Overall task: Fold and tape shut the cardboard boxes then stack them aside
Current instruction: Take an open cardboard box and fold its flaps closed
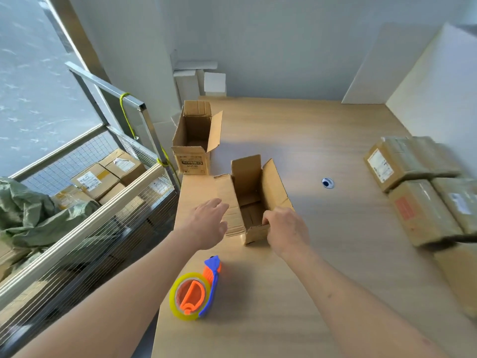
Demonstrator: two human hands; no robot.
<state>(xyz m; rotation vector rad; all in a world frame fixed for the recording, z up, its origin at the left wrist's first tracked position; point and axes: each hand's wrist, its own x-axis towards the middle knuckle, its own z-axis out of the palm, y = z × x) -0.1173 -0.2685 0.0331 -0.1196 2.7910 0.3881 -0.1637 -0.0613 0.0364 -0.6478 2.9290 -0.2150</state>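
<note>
An open cardboard box [254, 192] stands on the wooden table [322, 254] with all its flaps spread. My right hand [286, 232] grips the near short flap, fingers curled over its edge. Above the left long flap hovers my left hand [210, 222], fingers relaxed and holding nothing. A second open box [193, 140] stands farther back at the table's left edge. A tape dispenser [196, 289] in orange, blue and yellow lies on the table between my forearms.
Several taped boxes [418, 187] are stacked at the table's right edge. A round cable hole [327, 182] sits in the tabletop. Left of the table stands a wire cage cart [85, 202] with boxes and a green sack.
</note>
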